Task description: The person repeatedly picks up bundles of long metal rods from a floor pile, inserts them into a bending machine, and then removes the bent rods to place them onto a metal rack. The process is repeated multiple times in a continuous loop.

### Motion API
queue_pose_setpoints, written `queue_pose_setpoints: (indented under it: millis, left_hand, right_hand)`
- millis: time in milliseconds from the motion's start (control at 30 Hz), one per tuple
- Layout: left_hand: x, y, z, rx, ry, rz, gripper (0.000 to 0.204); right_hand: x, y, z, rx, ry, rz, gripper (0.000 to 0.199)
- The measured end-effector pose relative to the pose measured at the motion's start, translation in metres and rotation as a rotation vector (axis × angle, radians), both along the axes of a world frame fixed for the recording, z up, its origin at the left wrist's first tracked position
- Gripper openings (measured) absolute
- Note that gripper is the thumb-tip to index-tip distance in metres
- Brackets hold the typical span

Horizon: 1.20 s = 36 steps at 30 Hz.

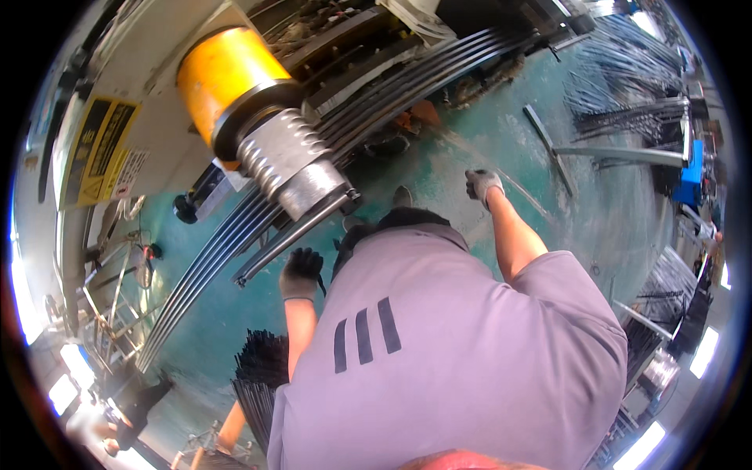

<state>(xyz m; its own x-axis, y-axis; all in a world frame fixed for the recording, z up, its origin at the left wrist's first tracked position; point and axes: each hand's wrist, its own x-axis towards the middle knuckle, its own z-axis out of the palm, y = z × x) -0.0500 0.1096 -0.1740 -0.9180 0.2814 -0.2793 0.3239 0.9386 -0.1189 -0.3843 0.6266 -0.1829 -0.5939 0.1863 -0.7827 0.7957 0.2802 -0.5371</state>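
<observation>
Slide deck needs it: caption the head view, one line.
Gloved left hand near a dark bar by a yellow-and-steel machine head, gloved right hand apart, over green floor.

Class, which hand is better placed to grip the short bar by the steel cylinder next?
Probably the left hand: it appears close to the short bar, while the right hand is farther off, out to the right.

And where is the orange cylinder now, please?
In the head view, the orange cylinder is upper left, just above the ribbed metal piece and right of the yellow-black label.
</observation>
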Motion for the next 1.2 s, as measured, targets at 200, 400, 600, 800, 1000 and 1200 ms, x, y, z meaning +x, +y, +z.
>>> queue_pose_setpoints:
  millis: [200, 400, 600, 800, 1000, 1200]
  left_hand:
    - [-0.049, -0.017, -0.076, 0.213, -0.229, 0.201, 0.025]
    - [-0.075, -0.035, -0.078, 0.089, -0.292, 0.584, 0.025]
    - [-0.146, 0.071, -0.084, 0.113, -0.254, 0.529, 0.026]
    - [-0.249, 0.225, -0.03, 0.843, 0.023, 0.775, 0.035]
    - [-0.285, 0.205, 0.003, 1.523, 0.0, 1.429, 0.035]
    - [-0.207, 0.164, -0.001, 1.899, 0.235, 1.893, 0.026]
  right_hand:
    - [0.006, 0.02, 0.008, -0.035, 0.063, -0.066, 0.024]
    - [-0.021, 0.075, -0.029, 0.038, -0.266, 0.03, 0.021]
    - [-0.165, 0.116, -0.039, 0.281, -0.242, 0.486, 0.031]
    - [-0.261, 0.109, -0.028, -0.026, -0.019, 0.262, 0.03]
    - [-0.232, 0.088, -0.021, 0.042, -0.037, 0.362, 0.026]
    - [-0.156, 0.062, 0.017, 0.114, 0.043, 0.475, 0.028]
